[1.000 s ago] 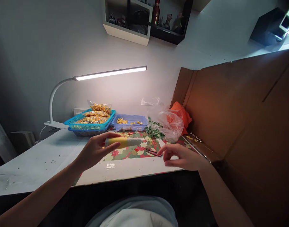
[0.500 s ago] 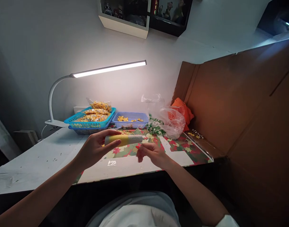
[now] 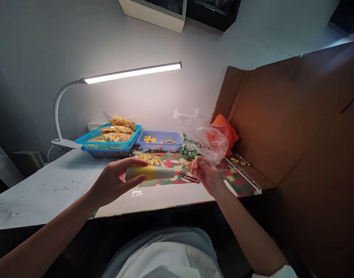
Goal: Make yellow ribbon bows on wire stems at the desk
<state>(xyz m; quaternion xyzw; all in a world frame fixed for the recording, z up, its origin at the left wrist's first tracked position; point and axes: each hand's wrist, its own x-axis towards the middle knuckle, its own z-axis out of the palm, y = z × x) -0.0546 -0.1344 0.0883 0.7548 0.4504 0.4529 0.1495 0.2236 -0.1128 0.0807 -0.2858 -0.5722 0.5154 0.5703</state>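
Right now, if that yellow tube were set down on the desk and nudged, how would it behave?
The yellow tube looks round and smooth, so on its side it would probably roll. The left hand holds it level by one end with only fingertips, which suggests it is light and fairly stiff. It might catch on the patterned mat, though I can't tell.

Paper roll [image 3: 154,172] matt; plastic mesh baskets [image 3: 107,139]; crinkled glossy plastic bag [image 3: 213,144]; cardboard wall [image 3: 295,116] matt.

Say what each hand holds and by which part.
The left hand grips a yellow roll lying sideways, by its left end. The right hand is curled beside small snips; any hold cannot be told.
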